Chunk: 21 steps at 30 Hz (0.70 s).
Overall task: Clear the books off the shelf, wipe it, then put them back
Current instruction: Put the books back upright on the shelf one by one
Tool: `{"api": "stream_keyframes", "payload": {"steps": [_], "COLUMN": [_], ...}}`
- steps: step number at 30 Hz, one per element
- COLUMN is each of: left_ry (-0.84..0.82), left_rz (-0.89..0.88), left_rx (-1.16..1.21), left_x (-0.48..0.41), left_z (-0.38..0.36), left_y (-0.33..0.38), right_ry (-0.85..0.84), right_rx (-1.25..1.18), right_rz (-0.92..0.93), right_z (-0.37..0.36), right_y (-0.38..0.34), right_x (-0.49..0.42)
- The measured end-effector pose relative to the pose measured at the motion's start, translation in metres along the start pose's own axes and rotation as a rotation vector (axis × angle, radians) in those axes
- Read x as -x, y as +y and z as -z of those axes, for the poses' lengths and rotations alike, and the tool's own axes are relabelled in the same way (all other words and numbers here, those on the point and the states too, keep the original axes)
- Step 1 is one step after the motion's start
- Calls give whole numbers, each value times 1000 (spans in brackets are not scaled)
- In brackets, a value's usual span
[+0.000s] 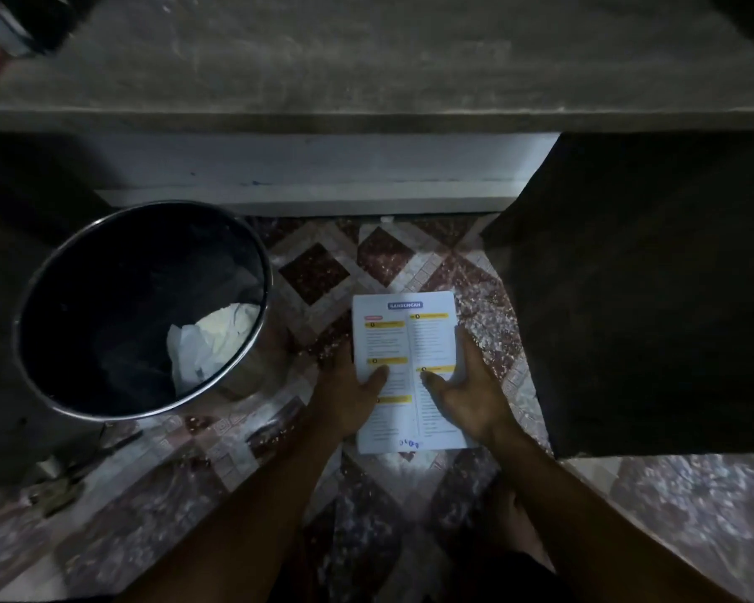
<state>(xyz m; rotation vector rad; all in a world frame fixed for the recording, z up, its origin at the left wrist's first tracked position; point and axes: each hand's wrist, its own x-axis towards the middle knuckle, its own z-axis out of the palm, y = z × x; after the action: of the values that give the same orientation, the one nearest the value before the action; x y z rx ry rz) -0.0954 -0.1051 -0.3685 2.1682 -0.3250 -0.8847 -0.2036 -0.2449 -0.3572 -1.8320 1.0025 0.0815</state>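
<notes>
- White paper is what both hands are clamped on: the left hand grips the left edge of an open book, its thumb laid across the page and its fingers hidden behind.
- The right hand holds the right edge the same way, thumb pressed on the page and fingers stretched up along the margin.
- The book faces the camera, showing a contents page in two columns with yellow bars and a blue heading that reads "KANDUNGAN"; blue pen marks sit at its near edge.
- It is off the shelf, down over the tiled floor near the middle of the view; whether it rests on the tiles or is held just above them, I cannot tell.
- The floor has a pattern of dark red diamonds in pale borders.
- Left of the book, close to the left hand, stands a round metal waste bin with a shiny rim.
- Inside it is a black liner, and against the right wall of the bin lies a crumpled white wad, paper or plastic.
- Beyond the book, a pale lower ledge runs across.
- Farther still is the shelf, a grey, dusty-looking slab, bare across most of its width.
- At its far left corner something dark is too blurred to name.
- A dark mass fills the right side.
</notes>
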Motion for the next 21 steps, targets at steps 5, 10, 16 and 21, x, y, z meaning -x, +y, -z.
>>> {"api": "stream_keyframes", "payload": {"steps": [5, 10, 16, 21], "left_ry": [48, 77, 73, 38], "left_rz": [52, 121, 130, 166], "left_rx": [114, 172, 282, 431], "left_x": [-3, -10, -11, -15], "left_z": [-10, -13, -13, -11], "left_y": [-4, 3, -2, -8], "right_ry": [13, 29, 19, -17], "right_rx": [-207, -266, -362, -414], "right_rz": [-21, -40, -70, -115], "right_z": [-10, -13, -10, -2], "right_y": [9, 9, 8, 12], "right_x": [-7, -9, -11, -12]}}
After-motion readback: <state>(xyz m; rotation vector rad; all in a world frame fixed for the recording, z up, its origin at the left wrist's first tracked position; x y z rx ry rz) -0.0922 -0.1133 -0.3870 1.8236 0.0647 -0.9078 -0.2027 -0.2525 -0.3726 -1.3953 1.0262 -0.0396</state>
